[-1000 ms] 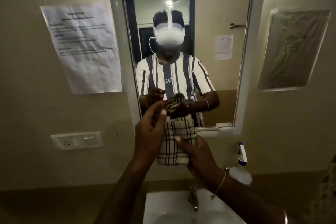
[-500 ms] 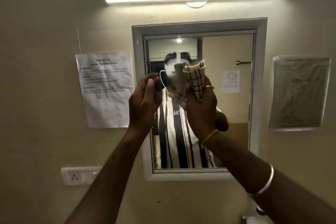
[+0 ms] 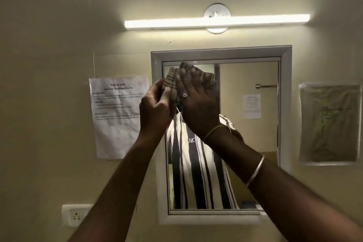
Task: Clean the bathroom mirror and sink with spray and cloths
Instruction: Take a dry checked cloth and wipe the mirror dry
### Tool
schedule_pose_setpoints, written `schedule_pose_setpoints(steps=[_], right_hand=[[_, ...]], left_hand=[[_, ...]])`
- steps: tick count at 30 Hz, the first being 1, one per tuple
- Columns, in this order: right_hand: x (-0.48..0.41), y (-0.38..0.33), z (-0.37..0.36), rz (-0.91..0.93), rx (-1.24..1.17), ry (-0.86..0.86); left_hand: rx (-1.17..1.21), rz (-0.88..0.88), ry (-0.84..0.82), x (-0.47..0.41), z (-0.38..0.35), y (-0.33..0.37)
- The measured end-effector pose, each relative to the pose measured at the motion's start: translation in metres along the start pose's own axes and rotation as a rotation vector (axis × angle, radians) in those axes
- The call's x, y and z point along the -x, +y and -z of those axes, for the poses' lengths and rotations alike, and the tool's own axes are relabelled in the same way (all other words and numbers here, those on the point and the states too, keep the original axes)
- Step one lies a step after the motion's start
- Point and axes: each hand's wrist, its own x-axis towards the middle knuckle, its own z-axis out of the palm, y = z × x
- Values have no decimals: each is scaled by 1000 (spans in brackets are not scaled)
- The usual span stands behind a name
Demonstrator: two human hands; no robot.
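The checked cloth (image 3: 172, 82) lies bunched against the mirror (image 3: 245, 124) near its top left corner. The right hand (image 3: 198, 104) presses flat and open over it, fingers spread; the left hand (image 3: 157, 108) pinches the cloth's lower left edge. A tube light (image 3: 216, 21) glows above the frame.

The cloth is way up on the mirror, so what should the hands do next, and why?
Probably sweep the cloth sideways across the mirror. The right hand presses it at the top left corner, the left hand pinches its edge, and the glass beyond looks unwiped.
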Motion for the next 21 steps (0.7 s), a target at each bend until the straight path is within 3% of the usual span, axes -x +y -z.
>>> schedule_pose_setpoints(steps=[7, 21], right_hand=[[-10, -11, -2, 63, -24, -77], [-2, -8, -14, 213, -5, -147]], left_hand=[[-207, -139, 120, -11, 10, -7], [-118, -192, 214, 16, 12, -31]])
